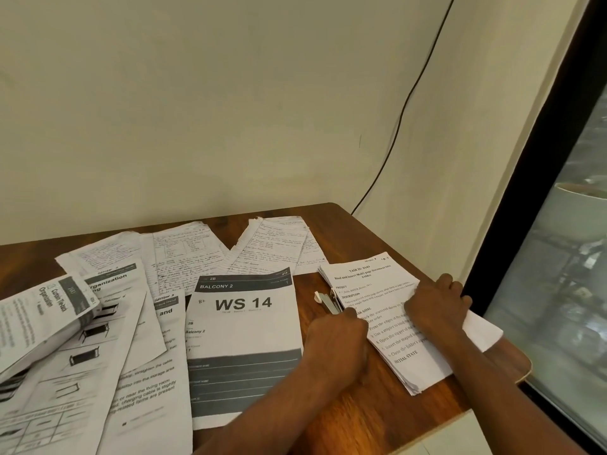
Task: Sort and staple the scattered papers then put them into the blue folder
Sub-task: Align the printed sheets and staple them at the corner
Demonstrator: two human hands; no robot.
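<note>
The left hand (pixel 338 339), nearest the viewer at about 5 o'clock on the wooden table (pixel 371 418), has its fingers curled round the grey stapler (pixel 330 303), whose nose sticks out toward 11 o'clock at the left edge of the paper stack (pixel 387 310). Just to the right, at about 3 o'clock, the right hand (pixel 438 307) presses down on that stack with bent fingers, pinning the sheets near the table's right edge. The stack's top sheet is a printed page headed with a task ID; its near corner points to 5 o'clock.

Left of the left hand, touching its wrist, lies the WS 14 sheet (pixel 244 343), marked "BALCONY 2". Further round, from 7 to 9 o'clock, the printed sheets (pixel 98 349) overlap one another loosely, one of them curling up off the table. Beyond, toward 12 o'clock, the handwritten pages (pixel 230 251) lie fanned against the far edge. Behind them stands the cream wall (pixel 230 110), with a black cable (pixel 399 126) running down it to the table's far corner. I cannot see the blue folder.
</note>
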